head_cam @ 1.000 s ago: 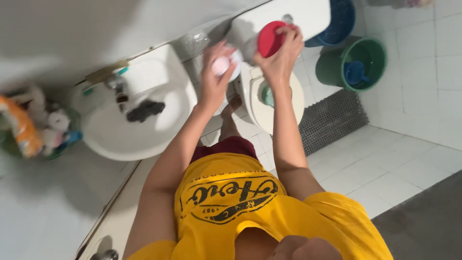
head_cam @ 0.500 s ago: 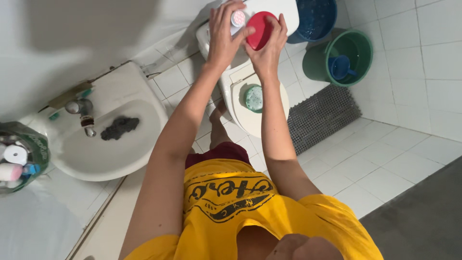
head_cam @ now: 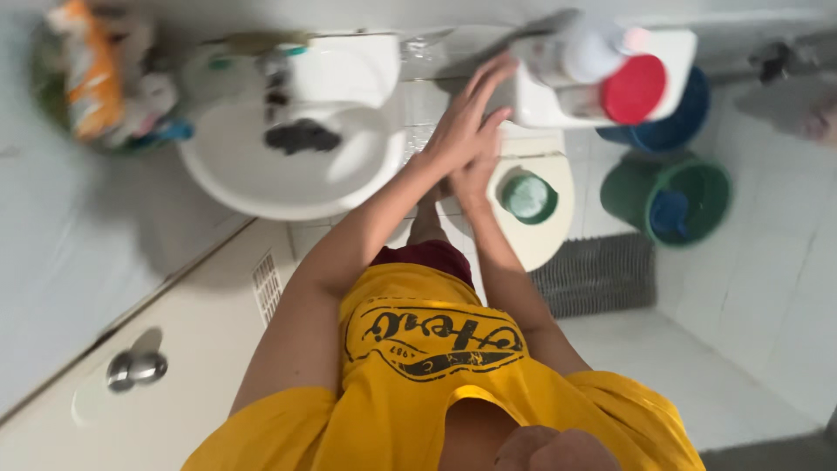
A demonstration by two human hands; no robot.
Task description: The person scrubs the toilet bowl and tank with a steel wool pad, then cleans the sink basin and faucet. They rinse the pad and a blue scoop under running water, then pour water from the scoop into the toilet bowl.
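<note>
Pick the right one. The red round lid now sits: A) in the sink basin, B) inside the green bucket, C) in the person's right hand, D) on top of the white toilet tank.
D: the red round lid rests on the white toilet tank, while both hands are pressed together, empty, below it.

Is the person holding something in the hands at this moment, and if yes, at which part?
Nothing is held. The left hand and right hand are pressed together, empty, and the red-capped bottle stands alone on the toilet tank.
</note>
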